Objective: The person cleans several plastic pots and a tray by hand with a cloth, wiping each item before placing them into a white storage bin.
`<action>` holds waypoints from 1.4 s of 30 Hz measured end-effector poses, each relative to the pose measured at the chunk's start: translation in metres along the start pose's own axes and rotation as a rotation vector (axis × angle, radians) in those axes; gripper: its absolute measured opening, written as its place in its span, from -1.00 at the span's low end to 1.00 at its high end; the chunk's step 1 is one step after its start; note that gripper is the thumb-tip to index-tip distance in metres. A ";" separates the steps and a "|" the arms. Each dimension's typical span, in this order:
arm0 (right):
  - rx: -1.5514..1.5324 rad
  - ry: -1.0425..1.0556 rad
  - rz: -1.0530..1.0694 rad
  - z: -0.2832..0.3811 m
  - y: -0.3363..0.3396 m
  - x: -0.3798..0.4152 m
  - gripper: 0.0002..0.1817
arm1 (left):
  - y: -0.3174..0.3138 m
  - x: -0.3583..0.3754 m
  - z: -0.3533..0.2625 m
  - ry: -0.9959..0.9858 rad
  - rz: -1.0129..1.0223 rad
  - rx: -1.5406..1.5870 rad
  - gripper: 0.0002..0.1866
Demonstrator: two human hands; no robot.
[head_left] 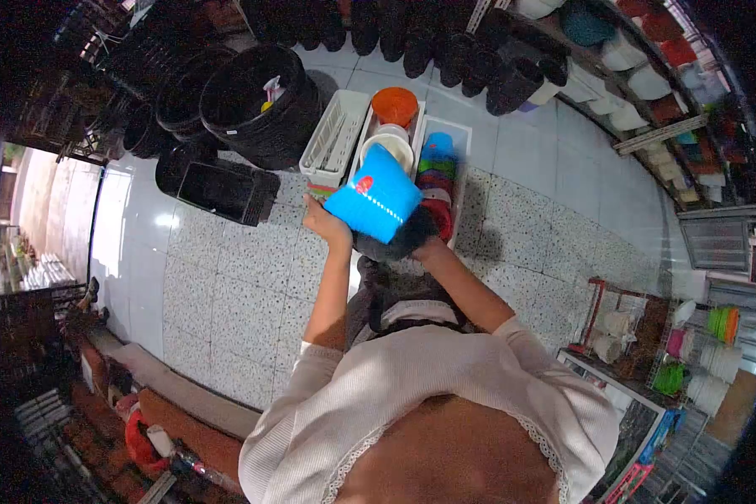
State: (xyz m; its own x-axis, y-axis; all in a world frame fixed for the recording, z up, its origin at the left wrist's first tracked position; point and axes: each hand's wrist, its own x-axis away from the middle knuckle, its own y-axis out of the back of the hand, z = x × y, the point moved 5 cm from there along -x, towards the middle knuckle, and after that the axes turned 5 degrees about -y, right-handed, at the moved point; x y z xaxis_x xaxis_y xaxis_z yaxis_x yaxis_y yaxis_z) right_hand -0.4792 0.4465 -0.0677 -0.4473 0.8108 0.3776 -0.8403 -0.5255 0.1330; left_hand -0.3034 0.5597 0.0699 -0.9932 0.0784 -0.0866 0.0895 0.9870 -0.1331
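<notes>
A bright blue squarish item (pixel 376 195), which looks like a folded cloth, carries a red mark and a row of white dots. It sits tilted in front of my body. My left hand (pixel 326 223) is closed on its left edge, with some fingers hidden behind it. Under its lower right side lies a dark, soft-looking piece (pixel 407 237), and my right hand (pixel 431 250) grips that piece from the right. Just beyond stands a long white bin (pixel 464 151) with a stack of blue, green, purple and red items.
Left of that bin are a narrow container with an orange tub (pixel 395 107) and a white tub (pixel 392 139), then a white slotted basket (pixel 336 134). Large black buckets (pixel 265 109) and a black crate (pixel 223 191) stand farther left. Loaded shelves (pixel 638 67) run along the right.
</notes>
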 end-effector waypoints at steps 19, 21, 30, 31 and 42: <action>-0.781 -0.546 0.173 -0.264 0.243 -0.060 -0.61 | 0.031 0.218 0.186 0.384 -0.208 -0.282 -0.52; -0.843 -0.533 0.196 -0.298 0.238 -0.076 -0.60 | 0.030 0.232 0.217 0.371 -0.108 -0.258 -0.58; 0.064 -0.461 -0.190 -0.302 0.222 -0.109 -0.60 | -0.029 0.255 0.318 0.661 0.045 -0.330 -0.69; 0.142 -0.444 -0.202 -0.302 0.221 -0.113 -0.60 | -0.031 0.254 0.324 0.684 0.038 -0.329 -0.70; 1.271 -0.245 0.043 -0.281 0.168 -0.152 -0.61 | -0.014 0.251 0.384 0.676 -0.001 -0.205 -0.77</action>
State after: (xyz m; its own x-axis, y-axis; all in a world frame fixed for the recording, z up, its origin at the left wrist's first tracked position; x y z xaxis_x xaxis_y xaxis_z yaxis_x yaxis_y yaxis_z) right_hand -0.6388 0.3071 -0.3602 -0.2856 0.7903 0.5421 0.1118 -0.5343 0.8379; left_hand -0.5252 0.5122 -0.3288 -0.8283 0.0818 0.5543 0.1388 0.9884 0.0617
